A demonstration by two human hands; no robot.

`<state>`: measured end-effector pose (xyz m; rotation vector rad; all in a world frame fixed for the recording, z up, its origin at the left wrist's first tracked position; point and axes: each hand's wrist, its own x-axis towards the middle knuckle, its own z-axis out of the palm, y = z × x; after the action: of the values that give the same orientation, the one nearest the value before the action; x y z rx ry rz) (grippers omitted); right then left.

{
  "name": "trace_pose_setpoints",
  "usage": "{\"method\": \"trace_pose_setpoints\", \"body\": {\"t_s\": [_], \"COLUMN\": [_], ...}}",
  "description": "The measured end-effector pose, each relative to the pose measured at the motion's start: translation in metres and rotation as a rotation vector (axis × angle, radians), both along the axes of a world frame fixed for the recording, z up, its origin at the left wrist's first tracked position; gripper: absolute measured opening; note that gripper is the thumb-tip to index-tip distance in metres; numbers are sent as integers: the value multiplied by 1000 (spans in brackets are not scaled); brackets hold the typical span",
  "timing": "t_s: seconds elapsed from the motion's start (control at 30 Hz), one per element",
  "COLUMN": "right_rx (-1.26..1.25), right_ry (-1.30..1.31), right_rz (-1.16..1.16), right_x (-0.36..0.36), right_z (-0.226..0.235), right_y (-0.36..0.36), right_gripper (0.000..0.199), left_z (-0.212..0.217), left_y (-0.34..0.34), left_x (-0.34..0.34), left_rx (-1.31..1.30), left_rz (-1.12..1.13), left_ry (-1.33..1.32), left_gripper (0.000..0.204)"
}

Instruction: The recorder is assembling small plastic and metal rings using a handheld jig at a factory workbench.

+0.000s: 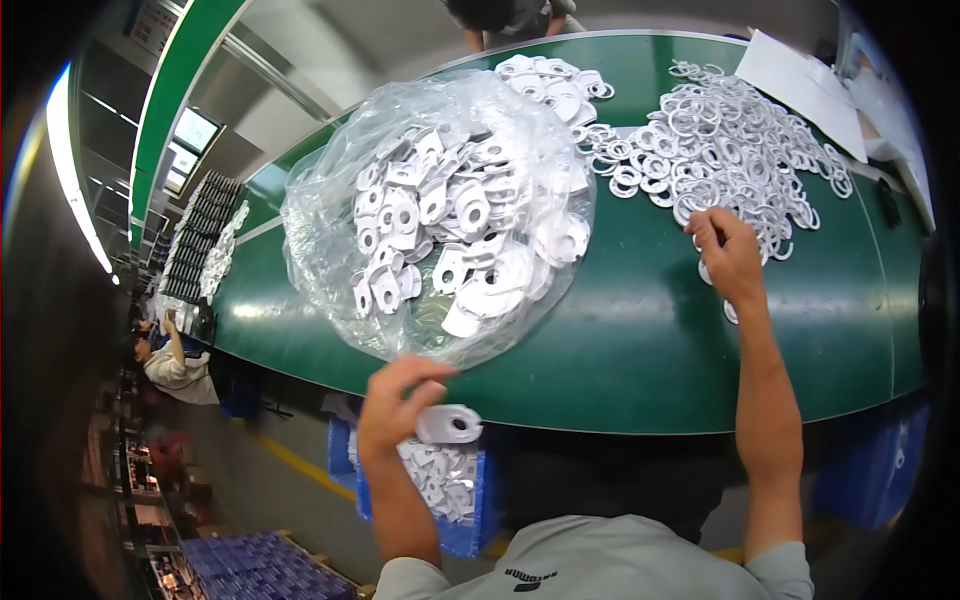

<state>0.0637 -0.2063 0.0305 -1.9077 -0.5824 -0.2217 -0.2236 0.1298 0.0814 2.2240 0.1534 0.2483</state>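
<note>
My left hand is over the near table edge with its fingers stretched out. Just below its thumb is a white plastic part with a round hole, above a blue bin of similar white parts; it looks loose, though contact with the palm cannot be ruled out. At the near left edge of a heap of white rings, my right hand pinches with thumb and forefinger, seemingly on one white ring. A clear plastic bag, spread open, holds many white parts with holes.
Another small pile of white parts lies at the far side of the green table. A white sheet rests at the far right. One person stands opposite; another works at the left beside stacked black trays.
</note>
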Motion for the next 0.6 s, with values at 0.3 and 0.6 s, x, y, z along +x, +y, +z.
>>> {"method": "trace_pose_setpoints", "body": {"t_s": [0.3, 0.6], "right_rx": [102, 136], "right_ry": [10, -23], "right_rz": [-159, -505], "right_x": [19, 44], "right_z": [7, 23], "right_y": [-31, -80], "right_gripper": [31, 31], "left_z": [-55, -17], "left_y": [68, 63], "left_x": [131, 130], "left_rx": [714, 610], "left_rz": [238, 302], "left_ry": [-47, -77], "left_gripper": [34, 50]}}
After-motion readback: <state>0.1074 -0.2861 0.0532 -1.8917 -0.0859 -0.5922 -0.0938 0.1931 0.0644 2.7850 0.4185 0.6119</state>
